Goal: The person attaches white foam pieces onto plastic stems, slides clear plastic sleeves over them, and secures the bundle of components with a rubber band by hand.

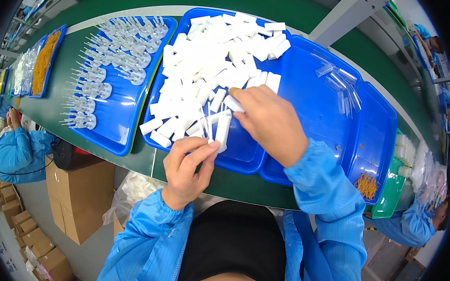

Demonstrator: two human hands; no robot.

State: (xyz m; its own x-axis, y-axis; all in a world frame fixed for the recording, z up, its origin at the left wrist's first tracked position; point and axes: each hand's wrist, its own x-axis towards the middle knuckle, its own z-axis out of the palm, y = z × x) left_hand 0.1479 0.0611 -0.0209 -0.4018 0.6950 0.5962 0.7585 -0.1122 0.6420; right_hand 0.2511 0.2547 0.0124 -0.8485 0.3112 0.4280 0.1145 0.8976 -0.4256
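Observation:
My left hand (pixel 188 168) is closed in a pinch on the base of a small white pronged piece (pixel 209 125). Its thin prongs point up, and a white block (pixel 222 132) stands upright beside them; I cannot tell whether it sits on a prong. My right hand (pixel 272 122) is closed on another white block (pixel 234 104) between thumb and fingers, just above the prongs. Both hands are over the near part of a blue tray (pixel 244 161) heaped with loose white blocks (pixel 210 48).
Left, a blue tray (pixel 115 139) holds rows of clear pronged pieces (pixel 122 47). Right, another blue tray (pixel 310 120) holds clear tubes (pixel 341 86); beyond it lie orange rubber bands (pixel 367 186). A metal post (pixel 348 18) rises behind. Cardboard boxes (pixel 77 195) and co-workers (pixel 16 147) flank the green table.

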